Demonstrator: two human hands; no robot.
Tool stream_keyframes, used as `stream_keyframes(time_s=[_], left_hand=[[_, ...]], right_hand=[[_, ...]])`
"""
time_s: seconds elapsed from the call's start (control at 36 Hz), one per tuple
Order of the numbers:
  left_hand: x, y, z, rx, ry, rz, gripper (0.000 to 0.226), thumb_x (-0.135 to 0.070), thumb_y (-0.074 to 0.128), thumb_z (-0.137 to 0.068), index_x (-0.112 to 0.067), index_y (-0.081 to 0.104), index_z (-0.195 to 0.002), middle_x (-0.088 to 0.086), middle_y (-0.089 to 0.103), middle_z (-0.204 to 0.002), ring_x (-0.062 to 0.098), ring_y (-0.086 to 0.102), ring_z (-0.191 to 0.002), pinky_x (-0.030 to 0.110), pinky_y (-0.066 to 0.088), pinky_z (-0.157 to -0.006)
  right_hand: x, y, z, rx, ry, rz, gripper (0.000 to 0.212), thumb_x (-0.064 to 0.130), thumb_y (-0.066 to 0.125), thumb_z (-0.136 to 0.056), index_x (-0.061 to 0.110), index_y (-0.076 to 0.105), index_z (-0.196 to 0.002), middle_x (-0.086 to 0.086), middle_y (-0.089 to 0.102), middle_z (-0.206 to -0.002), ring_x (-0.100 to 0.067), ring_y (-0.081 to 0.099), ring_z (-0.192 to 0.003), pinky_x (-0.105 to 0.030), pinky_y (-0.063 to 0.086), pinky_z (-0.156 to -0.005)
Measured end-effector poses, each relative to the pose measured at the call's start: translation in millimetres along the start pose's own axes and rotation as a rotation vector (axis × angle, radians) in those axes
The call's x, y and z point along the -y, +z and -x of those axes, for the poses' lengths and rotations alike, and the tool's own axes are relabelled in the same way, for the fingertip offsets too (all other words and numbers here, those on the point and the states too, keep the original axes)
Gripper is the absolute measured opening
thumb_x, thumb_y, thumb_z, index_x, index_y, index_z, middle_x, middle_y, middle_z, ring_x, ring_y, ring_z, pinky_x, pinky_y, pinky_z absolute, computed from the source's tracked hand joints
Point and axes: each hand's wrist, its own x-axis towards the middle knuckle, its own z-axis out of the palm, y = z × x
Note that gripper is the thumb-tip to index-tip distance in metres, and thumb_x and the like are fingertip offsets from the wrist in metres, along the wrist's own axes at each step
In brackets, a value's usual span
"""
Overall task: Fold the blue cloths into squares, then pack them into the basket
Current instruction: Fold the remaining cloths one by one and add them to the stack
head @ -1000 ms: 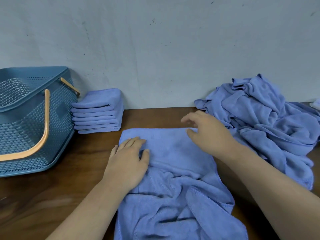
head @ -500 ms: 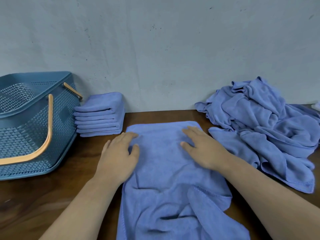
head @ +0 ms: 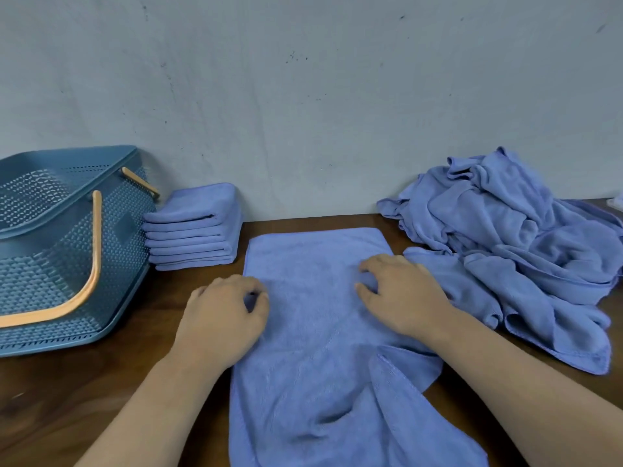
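Observation:
A blue cloth [head: 313, 335] lies spread lengthwise on the wooden table [head: 84, 389]. Its far end is flat and its near end is rumpled. My left hand [head: 219, 318] sits at the cloth's left edge, fingers curled, pinching the fabric. My right hand [head: 401, 294] rests near the right edge, fingers and thumb curled into a small bunch of cloth. A stack of folded blue cloths [head: 195, 227] stands against the wall beside the blue basket [head: 50, 274], which has orange handles and shows nothing inside in the part I can see.
A heap of unfolded blue cloths [head: 512, 241] fills the table's right side, one cloth trailing close to my right hand. A grey wall [head: 303, 112] runs along the table's far edge. Bare wood shows between the basket and the spread cloth.
The far end of the cloth has been smoothed flat. Both hands slid back toward me and went from flat on the cloth to curled, pinching it.

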Motion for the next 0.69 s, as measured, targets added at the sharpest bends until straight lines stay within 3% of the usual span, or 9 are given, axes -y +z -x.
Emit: stream_keyframes(time_s=[0.08, 0.17, 0.19, 0.25, 0.31, 0.39, 0.5, 0.61, 0.69], left_hand=[[-0.2, 4.6, -7.6, 0.082, -0.01, -0.059, 0.043, -0.048, 0.038, -0.099, -0.042, 0.06, -0.135, -0.018, 0.068, -0.12, 0.008, 0.057, -0.125, 0.045, 0.027, -0.123], [0.7, 9.2, -15.3, 0.118, -0.055, -0.009, 0.046, -0.044, 0.04, -0.105, -0.04, 0.049, -0.15, -0.016, 0.055, -0.15, 0.009, 0.037, -0.151, 0.049, 0.016, -0.129], [0.7, 9.2, -15.4, 0.09, -0.047, 0.021, 0.044, -0.041, 0.043, -0.105, -0.039, 0.052, -0.148, -0.015, 0.058, -0.146, 0.01, 0.042, -0.148, 0.049, 0.02, -0.127], [2.4, 6.9, -11.8, -0.049, -0.02, 0.071, 0.031, -0.034, 0.052, -0.103, -0.037, 0.065, -0.131, -0.017, 0.068, -0.107, 0.015, 0.061, -0.116, 0.047, 0.039, -0.114], [6.6, 4.6, -8.6, -0.145, 0.013, 0.069, 0.017, -0.03, 0.058, -0.098, -0.037, 0.068, -0.11, -0.018, 0.062, -0.085, 0.013, 0.057, -0.092, 0.044, 0.047, -0.097], [11.4, 7.5, -7.4, -0.05, 0.033, 0.066, 0.011, -0.033, 0.058, -0.096, -0.039, 0.065, -0.103, -0.02, 0.063, -0.101, 0.008, 0.054, -0.098, 0.041, 0.044, -0.1], [16.4, 13.6, -12.9, -0.037, 0.028, 0.095, 0.018, -0.026, 0.057, -0.096, -0.039, 0.063, -0.107, -0.02, 0.061, -0.108, 0.008, 0.053, -0.101, 0.044, 0.045, -0.104], [19.8, 17.2, -15.7, -0.063, 0.053, 0.114, 0.022, -0.021, 0.058, -0.099, -0.035, 0.065, -0.114, -0.019, 0.062, -0.109, 0.009, 0.054, -0.102, 0.045, 0.048, -0.103], [18.5, 16.5, -13.3, -0.084, 0.099, 0.207, 0.024, -0.017, 0.06, -0.099, -0.033, 0.068, -0.116, -0.021, 0.063, -0.108, 0.007, 0.055, -0.104, 0.042, 0.049, -0.102]], right_hand=[[3.1, 2.6, -6.5, 0.041, -0.012, -0.018, 0.054, 0.055, 0.041, -0.107, 0.025, 0.05, -0.151, 0.007, 0.048, -0.159, -0.019, 0.046, -0.143, -0.041, 0.039, -0.112], [-4.1, 6.0, -22.6, 0.099, -0.004, -0.099, 0.064, 0.06, 0.034, -0.108, 0.026, 0.036, -0.162, 0.006, 0.028, -0.172, -0.015, 0.027, -0.158, -0.044, 0.026, -0.126], [-6.2, 6.7, -24.9, 0.09, -0.01, -0.111, 0.064, 0.059, 0.034, -0.108, 0.026, 0.035, -0.162, 0.005, 0.027, -0.173, -0.015, 0.025, -0.158, -0.044, 0.025, -0.126], [-6.7, 7.2, -21.8, 0.005, -0.033, -0.127, 0.058, 0.054, 0.038, -0.108, 0.025, 0.042, -0.158, 0.005, 0.037, -0.168, -0.015, 0.032, -0.154, -0.043, 0.03, -0.122], [-1.4, 5.7, -13.7, -0.084, -0.026, -0.111, 0.046, 0.05, 0.044, -0.107, 0.028, 0.054, -0.146, 0.009, 0.053, -0.153, -0.015, 0.046, -0.142, -0.041, 0.036, -0.111], [0.0, 6.9, -11.7, -0.008, -0.025, -0.077, 0.043, 0.05, 0.044, -0.107, 0.03, 0.055, -0.143, 0.012, 0.056, -0.149, -0.015, 0.05, -0.137, -0.041, 0.036, -0.109], [-12.3, 9.8, -24.6, 0.138, -0.068, -0.189, 0.055, 0.051, 0.039, -0.111, 0.031, 0.037, -0.162, 0.013, 0.028, -0.171, -0.011, 0.021, -0.159, -0.043, 0.017, -0.128], [-17.4, 3.9, -22.6, -0.071, -0.074, -0.42, 0.038, 0.033, 0.05, -0.111, 0.023, 0.06, -0.146, 0.009, 0.052, -0.156, -0.011, 0.044, -0.145, -0.02, 0.028, -0.114], [-18.9, -1.6, -9.6, -0.167, -0.119, -0.46, 0.022, 0.032, 0.054, -0.108, 0.029, 0.072, -0.122, 0.019, 0.067, -0.128, -0.007, 0.056, -0.122, -0.035, 0.044, -0.109]])
